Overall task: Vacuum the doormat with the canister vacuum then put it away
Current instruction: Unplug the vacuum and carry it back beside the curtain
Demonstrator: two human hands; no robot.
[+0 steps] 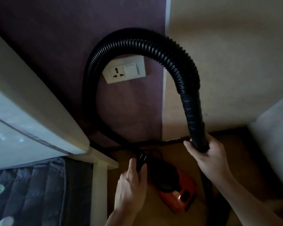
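A red and black canister vacuum (175, 191) sits on the brown floor, low in the middle of the head view. Its black ribbed hose (147, 42) arches high in front of the wall. My right hand (207, 152) grips the hose's smooth black end cuff (195, 121). My left hand (132, 181) grips the hose's other end (141, 160) right at the vacuum's top. No doormat is in view.
A white wall socket with a switch (125, 70) is on the purple wall inside the hose loop. A white bed frame (100, 176) with a grey mattress (39, 193) stands at left. A pale piece of furniture (274, 144) is at right.
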